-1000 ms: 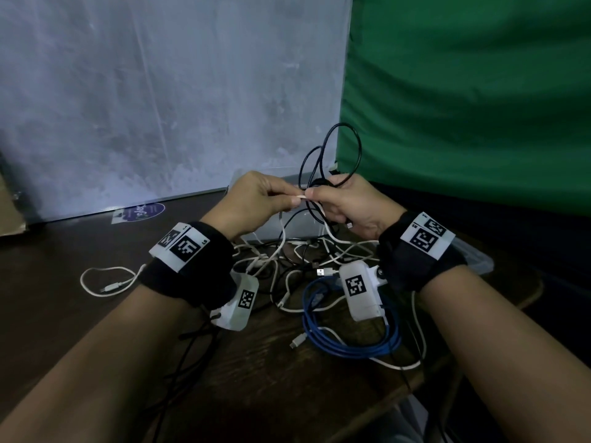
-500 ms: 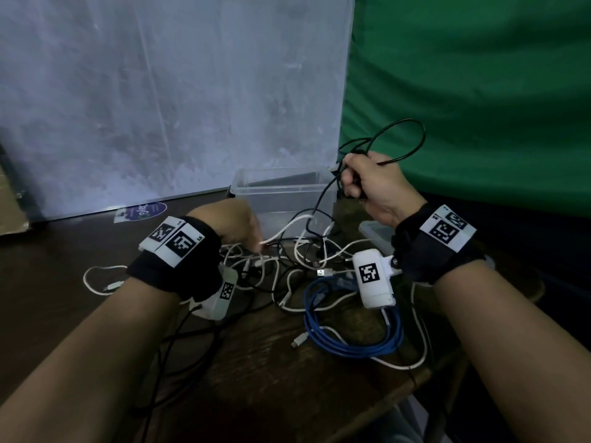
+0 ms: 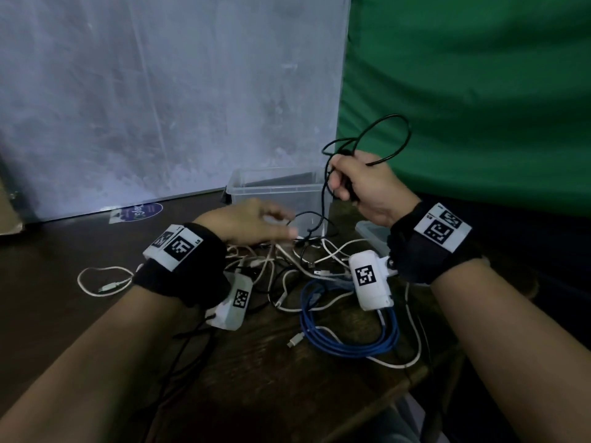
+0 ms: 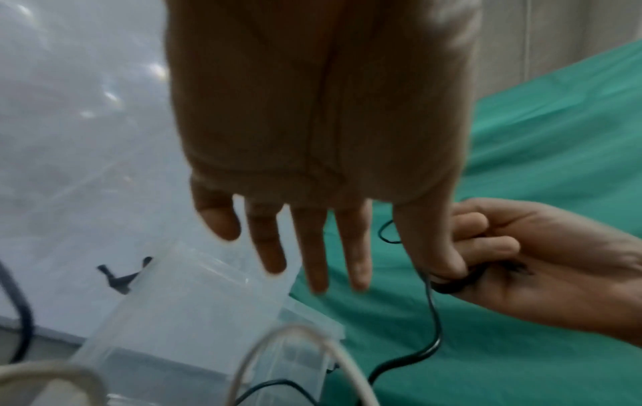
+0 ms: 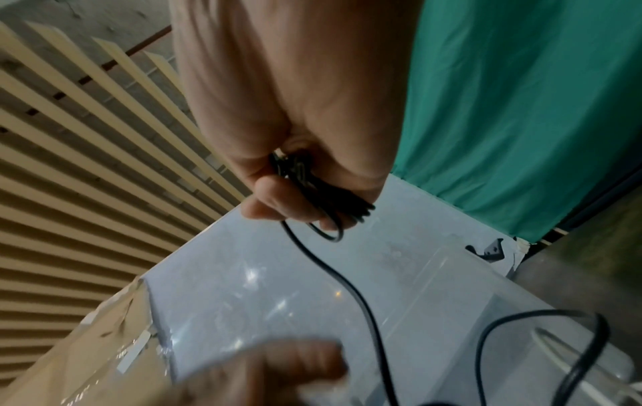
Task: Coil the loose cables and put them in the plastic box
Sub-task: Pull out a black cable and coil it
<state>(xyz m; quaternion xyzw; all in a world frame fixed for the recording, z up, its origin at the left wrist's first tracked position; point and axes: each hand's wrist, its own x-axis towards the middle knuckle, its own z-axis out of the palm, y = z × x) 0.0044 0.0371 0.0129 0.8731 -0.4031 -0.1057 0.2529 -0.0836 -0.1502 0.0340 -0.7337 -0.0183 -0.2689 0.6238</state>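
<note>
A round purple sticker (image 3: 136,212) is lying on the dark wooden desk (image 3: 271,378) near the back wall; its lettering is too blurred to read. Both wrists are wearing black bands carrying white tags printed with black square codes, and the small white wrist cameras are showing the same kind of code. The right hand (image 3: 364,183) is raised above the desk with its grip closed around several loops of a black cable (image 3: 388,135); one large loop is standing up over the fist against the green cloth (image 3: 479,91), and a single strand is hanging down toward the tangle below. The left hand (image 3: 246,223) is hovering low over the pile with its grip open, fingers spread and straight, holding nothing. The clear plastic box (image 3: 275,183) is standing at the back of the desk, just behind the left hand and beside the right. In front of the hands a heap of white cables (image 3: 323,251) is lying tangled with black ones, a coiled blue cable (image 3: 348,343) is resting nearest the front edge, and one white lead (image 3: 96,282) is lying apart to the left. A pale grey sheet (image 3: 160,91) is covering the wall behind, meeting the green cloth at the right
</note>
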